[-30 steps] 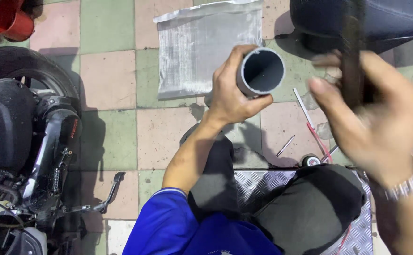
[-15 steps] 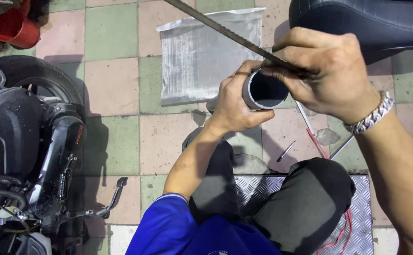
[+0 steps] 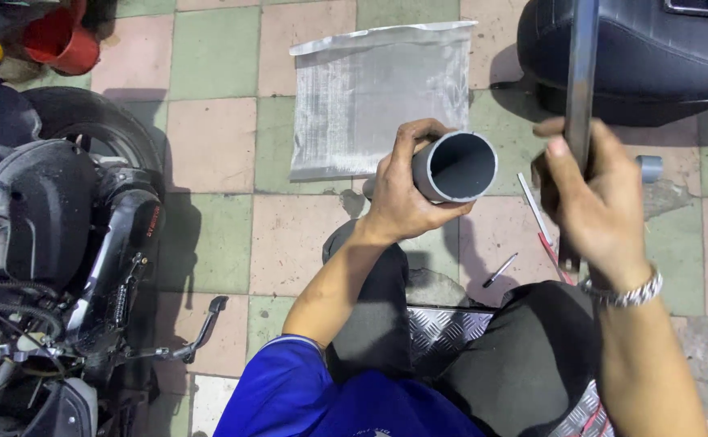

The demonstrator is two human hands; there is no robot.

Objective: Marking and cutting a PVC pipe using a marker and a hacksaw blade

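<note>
Over a tiled floor, left hand grips a grey pipe, judged light, rigid, smooth, best held mid-barrel; right hand clasps a metal strip.

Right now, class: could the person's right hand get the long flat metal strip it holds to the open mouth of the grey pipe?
Probably yes. The right hand grips the metal strip upright, just beside the grey pipe, which the left hand holds with its open mouth facing up. Nothing lies between them.
</note>
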